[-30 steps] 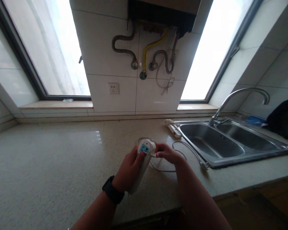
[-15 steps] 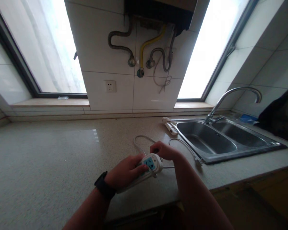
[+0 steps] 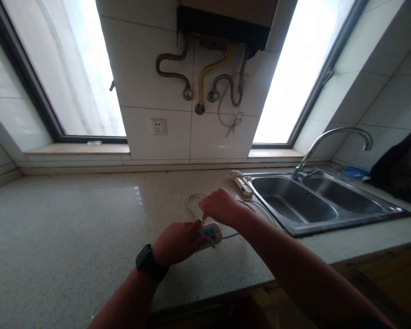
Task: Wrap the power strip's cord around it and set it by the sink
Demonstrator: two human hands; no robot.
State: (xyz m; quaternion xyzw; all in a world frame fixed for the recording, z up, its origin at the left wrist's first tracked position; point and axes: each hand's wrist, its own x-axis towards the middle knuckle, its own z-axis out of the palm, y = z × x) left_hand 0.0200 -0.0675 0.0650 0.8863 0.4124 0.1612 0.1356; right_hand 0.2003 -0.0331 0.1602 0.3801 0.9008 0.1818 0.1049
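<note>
A white power strip [image 3: 218, 233] with blue-green socket faces is tilted just over the counter, and my left hand [image 3: 178, 242] is closed around it, thumb lying across the top. My right hand [image 3: 221, 208] is above the strip's far side, fingers pinched on its white cord [image 3: 189, 206]. Part of that cord loops on the counter behind both hands, and another stretch runs right toward the sink. My fingers hide exactly where the cord meets the strip.
A second white power strip [image 3: 243, 186] leans by the edge of the steel double sink [image 3: 294, 230]. A curved faucet [image 3: 329, 132] rises behind the basins. Hoses [image 3: 205, 75] and a wall socket [image 3: 158, 127] are on the tiles. A dark bag [image 3: 400, 169] sits far right.
My right hand has moved left and up over the power strip, drawing cord with it. The strip has shifted slightly left in my left hand. The camera view has tipped up a little.
</note>
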